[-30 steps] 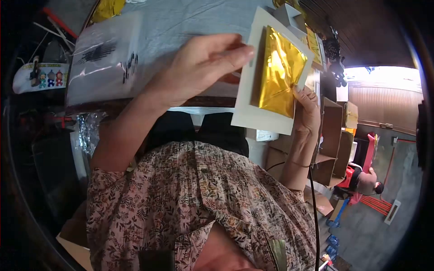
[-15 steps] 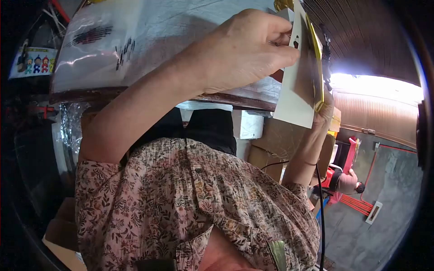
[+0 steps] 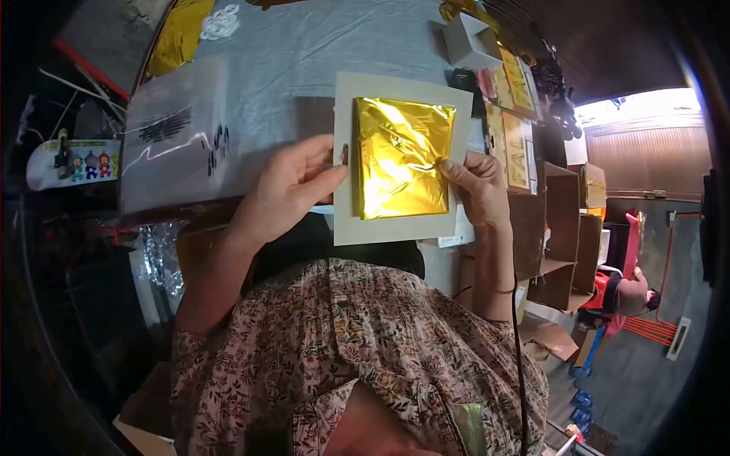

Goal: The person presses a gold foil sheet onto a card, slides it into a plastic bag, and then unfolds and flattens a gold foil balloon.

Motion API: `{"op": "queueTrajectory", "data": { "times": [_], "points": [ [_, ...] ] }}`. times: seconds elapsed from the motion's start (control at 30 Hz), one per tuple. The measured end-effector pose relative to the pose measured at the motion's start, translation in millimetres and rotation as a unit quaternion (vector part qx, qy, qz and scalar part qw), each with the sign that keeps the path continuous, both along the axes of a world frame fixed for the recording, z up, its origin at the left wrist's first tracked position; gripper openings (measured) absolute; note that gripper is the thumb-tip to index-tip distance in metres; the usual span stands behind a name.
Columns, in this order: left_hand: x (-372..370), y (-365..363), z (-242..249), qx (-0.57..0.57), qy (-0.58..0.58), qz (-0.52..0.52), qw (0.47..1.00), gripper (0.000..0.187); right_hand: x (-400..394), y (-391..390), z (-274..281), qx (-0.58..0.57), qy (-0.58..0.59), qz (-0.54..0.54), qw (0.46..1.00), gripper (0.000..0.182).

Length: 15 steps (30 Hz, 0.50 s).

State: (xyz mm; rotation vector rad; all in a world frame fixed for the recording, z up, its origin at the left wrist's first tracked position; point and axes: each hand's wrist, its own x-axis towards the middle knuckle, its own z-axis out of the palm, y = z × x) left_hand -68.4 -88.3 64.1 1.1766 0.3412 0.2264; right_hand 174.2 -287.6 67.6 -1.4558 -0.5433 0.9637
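Note:
A pale backing card (image 3: 395, 232) is held up over the table in front of me, its face turned towards me. A folded gold foil packet (image 3: 403, 163) lies flat against it, shiny and creased. My left hand (image 3: 293, 182) grips the card's left edge beside a small hole, thumb in front and fingers partly hidden behind. At the other side, my right hand (image 3: 483, 186) pinches the card and packet, its thumb pressing on the foil.
A clear plastic bag (image 3: 179, 137) with dark print lies on the table (image 3: 281, 61). Gold foil (image 3: 179, 38) and white cord (image 3: 220, 23) sit at the far left. A small white box (image 3: 470, 42) and more gold packets (image 3: 517, 83) are at the right. Another person (image 3: 631, 292) works beyond.
The card has swung from edge-on at the right to facing me at the centre, showing the gold packet. Both hands moved left with it and stay at its sides.

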Motion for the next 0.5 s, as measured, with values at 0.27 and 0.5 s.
{"op": "queueTrajectory", "data": {
  "times": [0.27, 0.5],
  "points": [
    [-9, -15, -10, 0.027, 0.013, 0.036, 0.999, 0.032, -17, 3, 5, -0.050, -0.049, 0.000, 0.998, 0.015],
    [-44, 21, -2, 0.323, 0.080, 0.017, 0.943, 0.023, -7, 8, -21, -0.002, 0.005, -0.024, 1.000, 0.014]
  ]
}}
